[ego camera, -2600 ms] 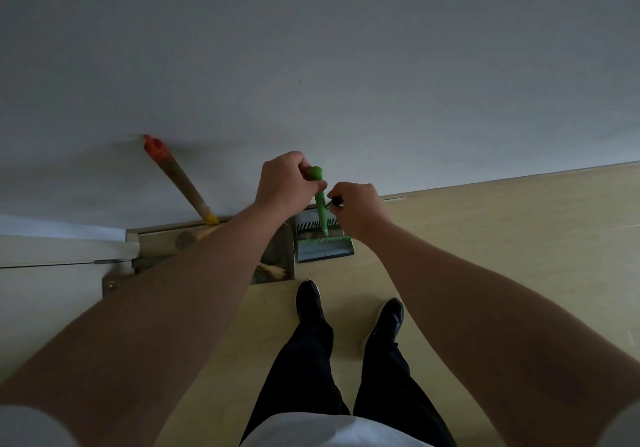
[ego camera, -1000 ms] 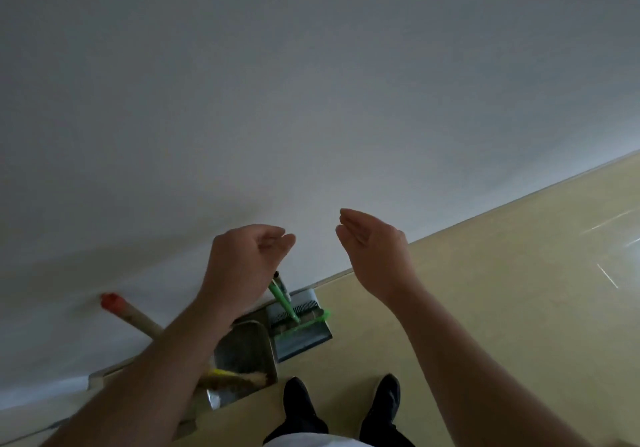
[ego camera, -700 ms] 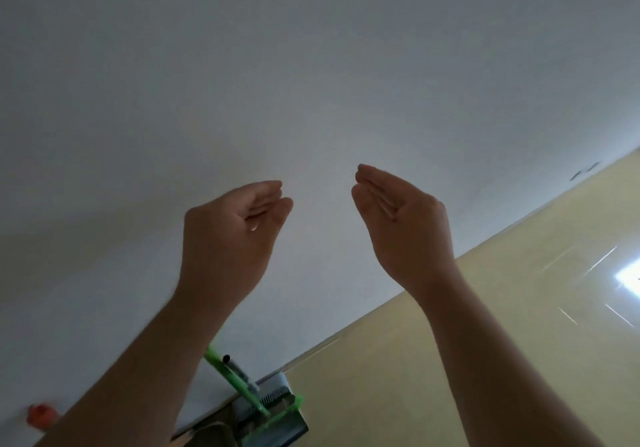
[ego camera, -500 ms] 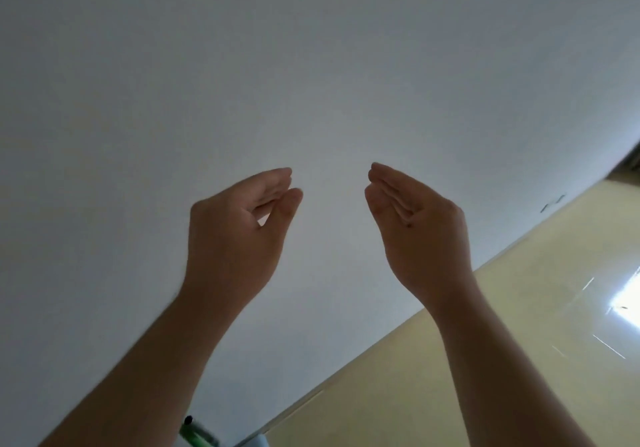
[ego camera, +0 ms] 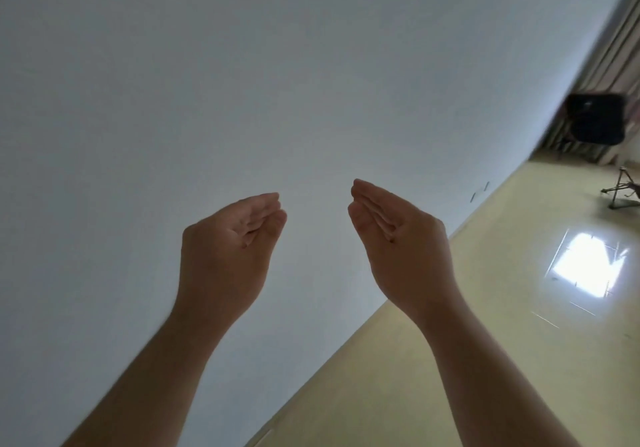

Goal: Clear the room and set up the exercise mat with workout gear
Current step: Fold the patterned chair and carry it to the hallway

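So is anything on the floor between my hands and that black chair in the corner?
Nothing visible does. Left hand and right hand are empty; the floor toward the black chair is bare, apart from a small stand near it.

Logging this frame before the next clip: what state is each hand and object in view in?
left hand: raised before the wall, fingers loosely cupped, holds nothing.
right hand: raised, fingers straight and together, holds nothing.
chair: dark, blurred, standing by the curtain.
curtain: hanging down to the floor.
stand: on the floor, legs spread, cut by the frame edge.
floor: glossy, with a bright glare patch.
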### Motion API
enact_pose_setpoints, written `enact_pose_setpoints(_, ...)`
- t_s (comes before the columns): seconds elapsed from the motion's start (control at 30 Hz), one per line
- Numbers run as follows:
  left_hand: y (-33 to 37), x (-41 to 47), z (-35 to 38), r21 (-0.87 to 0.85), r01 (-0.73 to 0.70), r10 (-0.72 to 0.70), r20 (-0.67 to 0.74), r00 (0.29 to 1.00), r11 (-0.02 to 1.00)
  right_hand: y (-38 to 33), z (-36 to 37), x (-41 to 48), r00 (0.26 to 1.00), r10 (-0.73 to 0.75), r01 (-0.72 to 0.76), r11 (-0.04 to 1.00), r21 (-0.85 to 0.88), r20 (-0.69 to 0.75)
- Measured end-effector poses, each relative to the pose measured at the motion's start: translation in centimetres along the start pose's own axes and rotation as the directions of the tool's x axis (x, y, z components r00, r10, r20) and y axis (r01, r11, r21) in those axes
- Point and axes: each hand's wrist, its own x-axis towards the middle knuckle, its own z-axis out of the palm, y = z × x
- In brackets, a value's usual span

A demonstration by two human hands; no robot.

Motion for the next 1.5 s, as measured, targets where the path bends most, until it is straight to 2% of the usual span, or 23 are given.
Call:
enact_pose_setpoints(0.27, 1.0, 3.6, 16.0, -0.043, 0.022, -0.01, 0.249, 0.968, 0.999, 10.0, -10.0, 4.7, 0.972, 0.174, -0.179, 0.984, -0.019, -0.156)
enact_pose_setpoints(0.5, -0.4, 10.5, 34.1, -0.135, 0.028, 0.036, 0.448, 0.893, 0.99, 21.4, -18.3, 11.9, 0.911, 0.251, -0.308, 0.942, -0.134, -0.329)
enact_pose_setpoints(0.67, 0.5, 16.3, 48.7, -0.196, 0.071, 0.078, 0.657, 0.75, 0.978, 28.6, -25.2, 18.4, 0.834, 0.284, -0.434, 0.867, -0.245, -0.473)
enact_pose_setpoints(0.93, 2.1, 21.5, 68.8, -0.213, 0.061, 0.146, 0.827, 0.543, 0.975, 39.6, -35.5, 25.6, 0.704, 0.363, -0.581, 0.788, -0.201, -0.611)
enact_pose_setpoints(1.03, 2.5, 23.0, 76.1, -0.211, 0.022, 0.174, 0.854, 0.49, 0.977, 44.9, -39.5, 28.4, 0.685, 0.369, -0.597, 0.779, -0.192, -0.628)
enact_pose_setpoints(1.17, 3.7, 25.9, 87.1, -0.188, -0.036, 0.182, 0.861, 0.475, 0.982, 52.5, -46.6, 33.7, 0.667, 0.373, -0.602, 0.779, -0.173, -0.645)
enact_pose_setpoints(1.3, 7.2, 29.8, 97.3, -0.161, -0.058, 0.17, 0.867, 0.468, 0.985, 57.5, -54.7, 40.6, 0.709, 0.382, -0.608, 0.756, -0.241, -0.592)
enact_pose_setpoints(1.5, 11.7, 35.3, 110.4, -0.186, -0.074, 0.199, 0.867, 0.456, 0.98, 62.5, -65.2, 50.4, 0.806, 0.366, -0.576, 0.664, -0.476, -0.465)
